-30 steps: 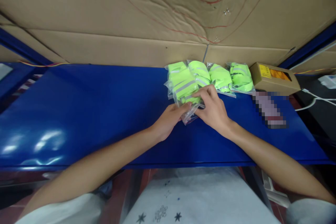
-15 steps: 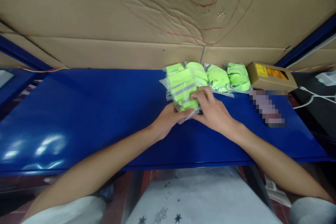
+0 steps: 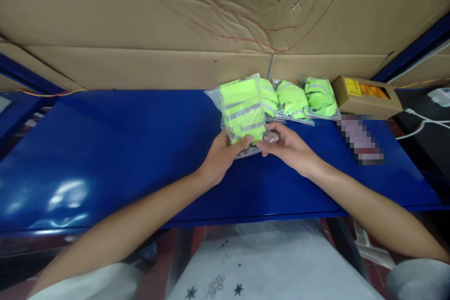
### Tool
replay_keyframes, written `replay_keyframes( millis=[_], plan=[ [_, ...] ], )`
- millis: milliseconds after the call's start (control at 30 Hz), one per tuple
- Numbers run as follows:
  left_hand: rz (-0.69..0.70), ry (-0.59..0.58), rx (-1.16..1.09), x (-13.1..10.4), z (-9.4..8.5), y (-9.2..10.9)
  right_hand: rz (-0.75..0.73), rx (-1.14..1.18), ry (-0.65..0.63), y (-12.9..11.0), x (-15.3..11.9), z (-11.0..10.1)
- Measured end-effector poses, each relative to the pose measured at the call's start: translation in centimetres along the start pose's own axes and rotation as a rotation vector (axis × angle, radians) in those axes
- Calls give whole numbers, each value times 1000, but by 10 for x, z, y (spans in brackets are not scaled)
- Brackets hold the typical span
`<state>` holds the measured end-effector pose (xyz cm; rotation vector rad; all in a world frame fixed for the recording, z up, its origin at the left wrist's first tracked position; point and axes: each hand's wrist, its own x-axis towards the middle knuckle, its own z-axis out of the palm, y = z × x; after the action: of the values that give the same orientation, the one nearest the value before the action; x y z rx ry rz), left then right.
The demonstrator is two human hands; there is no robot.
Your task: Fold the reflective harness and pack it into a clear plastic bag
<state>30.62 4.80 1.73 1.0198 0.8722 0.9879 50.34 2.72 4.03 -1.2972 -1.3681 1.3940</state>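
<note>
A clear plastic bag (image 3: pixel 244 108) holds folded neon-yellow fabric with grey reflective stripes, likely a band or vest; its exact kind does not show. Closed on the bag's lower left side is my left hand (image 3: pixel 225 152), thumb on the front. My right hand (image 3: pixel 283 145) grips the lower right corner, where loose plastic bunches between thumb and fingers. Behind the held bag, similar bagged neon bundles lie in a row: one (image 3: pixel 269 97) partly covered, another (image 3: pixel 291 99) beside it, and a third (image 3: pixel 319 97) to the right.
Right of the bundles lies a brown cardboard box (image 3: pixel 369 97) with a yellow label and an orange item in its window. A pixelated object (image 3: pixel 362 138) rests on the blue table (image 3: pixel 123 150) in front of it. White cables (image 3: pixel 422 122) run at the right edge. Cardboard (image 3: pixel 158 68) lines the back.
My right hand has slid from the bag's front down to its lower right corner, uncovering the striped fabric. The bag faces me more squarely now, and the view has shifted slightly.
</note>
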Motion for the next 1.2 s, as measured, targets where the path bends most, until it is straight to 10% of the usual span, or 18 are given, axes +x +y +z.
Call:
replay_keyframes(
  millis=[233,1200],
  plan=[
    [-40,-227,-109,1,4,5,-114,15,-7,-7,1,-14],
    [-16,-103,86,-1,0,19,-2,-115,-163,-27,-3,-46]
  ],
)
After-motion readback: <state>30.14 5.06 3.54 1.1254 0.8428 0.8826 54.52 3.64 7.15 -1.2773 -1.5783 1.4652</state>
